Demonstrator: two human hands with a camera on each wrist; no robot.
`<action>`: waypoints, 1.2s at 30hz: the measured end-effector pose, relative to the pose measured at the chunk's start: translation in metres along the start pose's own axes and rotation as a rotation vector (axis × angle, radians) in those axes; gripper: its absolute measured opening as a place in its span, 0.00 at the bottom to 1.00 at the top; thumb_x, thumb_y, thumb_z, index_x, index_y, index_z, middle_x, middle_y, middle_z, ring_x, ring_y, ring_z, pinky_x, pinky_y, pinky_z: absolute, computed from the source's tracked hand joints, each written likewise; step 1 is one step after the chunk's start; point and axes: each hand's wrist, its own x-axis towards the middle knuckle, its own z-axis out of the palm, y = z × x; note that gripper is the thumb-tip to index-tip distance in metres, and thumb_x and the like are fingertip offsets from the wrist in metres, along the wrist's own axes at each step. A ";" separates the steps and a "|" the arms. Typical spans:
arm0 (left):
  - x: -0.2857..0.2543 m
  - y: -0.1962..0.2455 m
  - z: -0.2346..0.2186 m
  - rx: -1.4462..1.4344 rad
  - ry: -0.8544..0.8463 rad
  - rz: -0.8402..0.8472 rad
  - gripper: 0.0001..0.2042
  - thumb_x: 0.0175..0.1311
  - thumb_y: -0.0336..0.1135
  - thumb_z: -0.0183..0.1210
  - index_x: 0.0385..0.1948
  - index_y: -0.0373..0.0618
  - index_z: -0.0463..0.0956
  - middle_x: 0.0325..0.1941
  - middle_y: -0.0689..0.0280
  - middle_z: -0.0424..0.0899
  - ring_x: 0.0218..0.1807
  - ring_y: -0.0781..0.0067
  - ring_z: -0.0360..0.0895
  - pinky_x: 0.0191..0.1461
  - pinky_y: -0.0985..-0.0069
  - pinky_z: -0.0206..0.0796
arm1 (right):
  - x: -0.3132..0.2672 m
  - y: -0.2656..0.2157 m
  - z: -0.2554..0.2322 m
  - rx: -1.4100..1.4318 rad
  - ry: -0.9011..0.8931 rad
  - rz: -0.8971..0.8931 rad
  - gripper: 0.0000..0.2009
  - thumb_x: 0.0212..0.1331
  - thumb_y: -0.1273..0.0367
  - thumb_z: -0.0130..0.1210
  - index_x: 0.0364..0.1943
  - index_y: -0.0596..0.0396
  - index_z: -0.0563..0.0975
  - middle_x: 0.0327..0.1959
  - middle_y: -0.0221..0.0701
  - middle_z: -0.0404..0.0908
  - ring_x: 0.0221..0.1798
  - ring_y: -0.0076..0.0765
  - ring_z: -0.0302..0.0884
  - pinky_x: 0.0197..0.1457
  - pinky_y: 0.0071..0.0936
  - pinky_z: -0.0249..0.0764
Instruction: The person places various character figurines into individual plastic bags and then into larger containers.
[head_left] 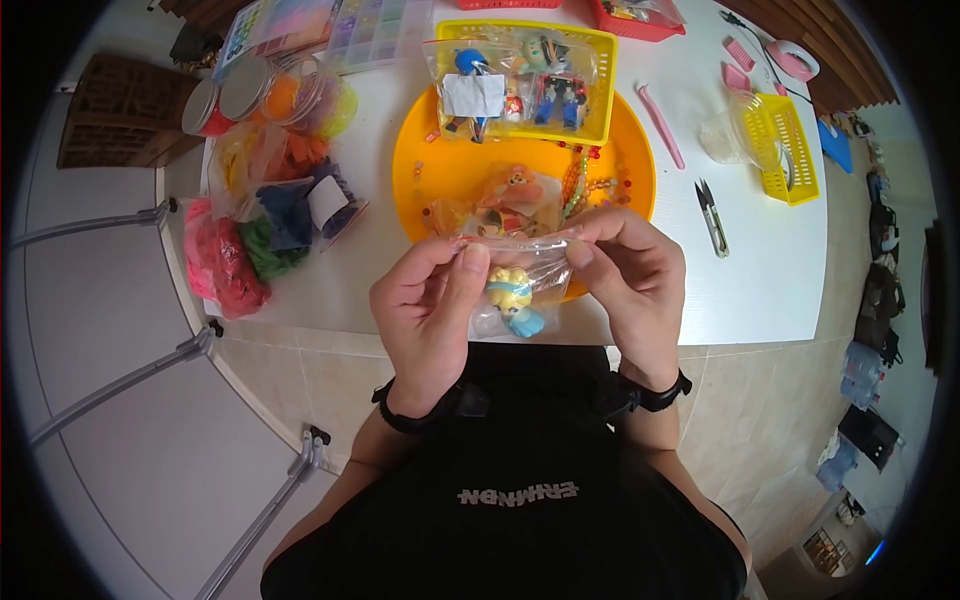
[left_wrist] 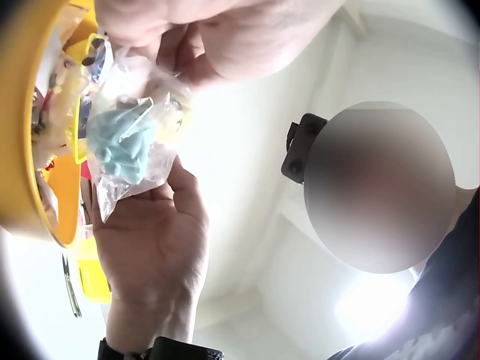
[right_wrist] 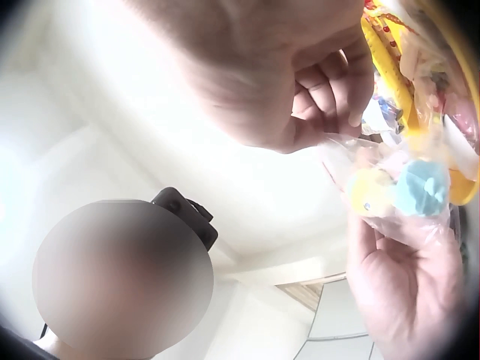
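Observation:
A clear plastic zip bag (head_left: 545,262) is stretched between both hands, close over the table's near edge. Inside it lies a small toy figure (head_left: 510,292) with yellow hair and a light blue lower part; its light blue part (left_wrist: 124,142) faces the left wrist view. My left hand (head_left: 428,315) pinches the bag's top edge at the left between thumb and fingers. At the right end of that edge, my right hand (head_left: 642,290) pinches the plastic likewise. Just beyond the hands, an orange round tray (head_left: 415,165) bears more bagged toys (head_left: 515,195) and bead strings (head_left: 578,180).
A yellow basket (head_left: 608,90) with bagged figures sits on the tray's far side. To the left are bags of coloured clay-like material (head_left: 225,260) and lidded jars (head_left: 250,90). Snips (head_left: 712,220), a pink tool (head_left: 662,125) and a smaller yellow basket (head_left: 800,180) lie right.

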 end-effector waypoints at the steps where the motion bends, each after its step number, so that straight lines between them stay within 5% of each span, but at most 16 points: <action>1: -0.001 -0.002 -0.002 0.013 0.012 0.006 0.07 0.77 0.27 0.53 0.42 0.31 0.79 0.41 0.57 0.87 0.43 0.74 0.85 0.51 0.76 0.76 | 0.001 -0.003 0.002 0.011 0.001 0.019 0.04 0.67 0.78 0.60 0.43 0.63 0.80 0.39 0.27 0.84 0.40 0.17 0.79 0.45 0.18 0.76; 17: -0.001 -0.011 -0.004 0.027 0.066 0.102 0.07 0.70 0.23 0.63 0.45 0.30 0.81 0.38 0.66 0.86 0.40 0.86 0.78 0.45 0.86 0.71 | 0.002 0.005 0.008 0.022 0.010 -0.051 0.07 0.65 0.78 0.62 0.44 0.63 0.81 0.41 0.29 0.86 0.38 0.18 0.79 0.44 0.18 0.75; 29: 0.000 -0.012 -0.001 -0.026 0.040 -0.024 0.07 0.72 0.25 0.61 0.45 0.30 0.80 0.40 0.64 0.87 0.41 0.85 0.80 0.45 0.85 0.72 | 0.002 0.008 0.010 0.020 0.022 0.033 0.07 0.64 0.79 0.62 0.45 0.62 0.81 0.41 0.28 0.85 0.41 0.16 0.78 0.46 0.17 0.75; 36: -0.001 -0.008 -0.003 0.054 0.033 0.067 0.06 0.72 0.24 0.61 0.45 0.30 0.79 0.39 0.64 0.86 0.41 0.85 0.80 0.45 0.86 0.71 | 0.006 0.003 0.012 -0.005 -0.033 -0.025 0.07 0.62 0.80 0.62 0.43 0.64 0.82 0.45 0.31 0.84 0.49 0.25 0.80 0.53 0.23 0.77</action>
